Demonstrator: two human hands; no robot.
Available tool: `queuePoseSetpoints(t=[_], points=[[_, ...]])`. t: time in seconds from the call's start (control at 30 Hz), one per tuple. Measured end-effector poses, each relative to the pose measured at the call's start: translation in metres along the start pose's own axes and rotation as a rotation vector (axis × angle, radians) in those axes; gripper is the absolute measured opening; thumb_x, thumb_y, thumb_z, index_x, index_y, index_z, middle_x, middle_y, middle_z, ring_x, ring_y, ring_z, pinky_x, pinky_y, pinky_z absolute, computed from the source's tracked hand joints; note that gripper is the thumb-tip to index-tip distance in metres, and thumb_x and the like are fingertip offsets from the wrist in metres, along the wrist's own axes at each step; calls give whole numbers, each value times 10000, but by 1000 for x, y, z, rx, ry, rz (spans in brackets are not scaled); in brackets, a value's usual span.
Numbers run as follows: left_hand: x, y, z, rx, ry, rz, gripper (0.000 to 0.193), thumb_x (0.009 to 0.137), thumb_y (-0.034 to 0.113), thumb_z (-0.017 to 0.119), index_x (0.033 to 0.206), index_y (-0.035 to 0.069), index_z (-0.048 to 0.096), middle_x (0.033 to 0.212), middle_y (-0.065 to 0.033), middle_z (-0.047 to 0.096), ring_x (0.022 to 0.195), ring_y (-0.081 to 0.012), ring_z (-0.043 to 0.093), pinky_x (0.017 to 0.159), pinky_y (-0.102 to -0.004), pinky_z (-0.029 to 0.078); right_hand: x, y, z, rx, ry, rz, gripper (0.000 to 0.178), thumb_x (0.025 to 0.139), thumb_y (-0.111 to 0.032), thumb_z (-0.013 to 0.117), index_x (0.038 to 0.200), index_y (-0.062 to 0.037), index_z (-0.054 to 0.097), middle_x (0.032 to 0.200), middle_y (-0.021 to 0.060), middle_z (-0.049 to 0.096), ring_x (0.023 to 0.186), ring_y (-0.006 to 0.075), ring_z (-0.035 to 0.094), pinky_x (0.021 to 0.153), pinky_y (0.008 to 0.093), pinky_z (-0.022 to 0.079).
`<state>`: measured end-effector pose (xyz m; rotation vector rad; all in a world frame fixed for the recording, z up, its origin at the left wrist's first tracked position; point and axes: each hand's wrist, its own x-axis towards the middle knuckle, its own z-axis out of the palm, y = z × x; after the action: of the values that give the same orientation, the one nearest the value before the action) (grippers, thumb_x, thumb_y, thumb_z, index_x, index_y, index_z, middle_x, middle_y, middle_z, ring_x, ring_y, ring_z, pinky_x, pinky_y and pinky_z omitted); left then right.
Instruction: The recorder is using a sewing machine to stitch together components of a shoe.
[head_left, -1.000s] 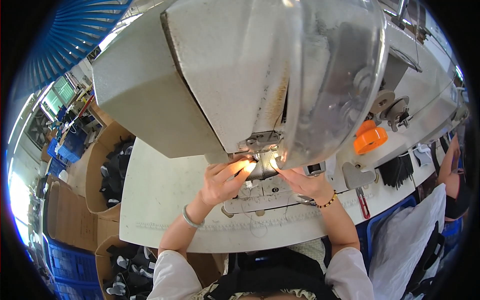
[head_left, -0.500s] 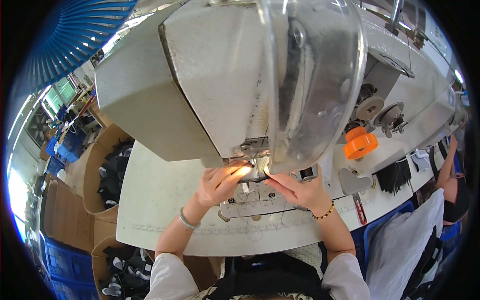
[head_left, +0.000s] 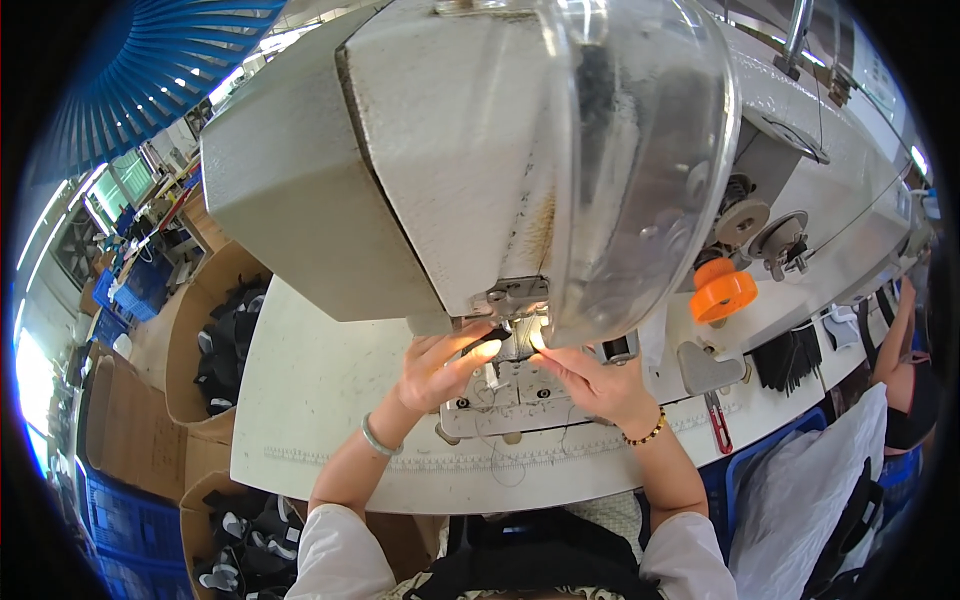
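A large pale sewing machine [head_left: 450,170] stands over the white table, its lamp lighting the needle area. A small dark piece of fabric [head_left: 487,339] lies under the machine head, partly hidden by fingers. My left hand [head_left: 435,372], with a pale bangle at the wrist, pinches it between thumb and fingers from the left. From the right, my right hand [head_left: 605,385], wearing a beaded bracelet, has thumb and fingertips together at the fabric's other side. The needle itself is hard to make out.
Thread snips with red handles [head_left: 718,425] and a bundle of black strips [head_left: 787,360] lie on the right. An orange knob [head_left: 722,291] juts from the machine. Cardboard boxes [head_left: 210,430] of dark pieces stand at left. A person's arm [head_left: 897,330] shows far right.
My left fingers have spread a little, and more of the dark fabric shows between them. My right hand stays close to the same place. The whole view has shifted slightly.
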<state>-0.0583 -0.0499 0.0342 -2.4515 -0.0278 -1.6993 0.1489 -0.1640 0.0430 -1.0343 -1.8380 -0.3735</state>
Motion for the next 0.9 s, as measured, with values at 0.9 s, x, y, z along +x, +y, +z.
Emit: queuePoseSetpoints(t=[0.9], points=[[0,4,-2,56,-6,-71,492,596,-75,673,1027,163,689,979,-78,703,688,-163,662,503,-231,510,11,2,8,76,118,-13,232,583,-7,680,808,-42,637,860,40,600,692,243,543,581,335,446]])
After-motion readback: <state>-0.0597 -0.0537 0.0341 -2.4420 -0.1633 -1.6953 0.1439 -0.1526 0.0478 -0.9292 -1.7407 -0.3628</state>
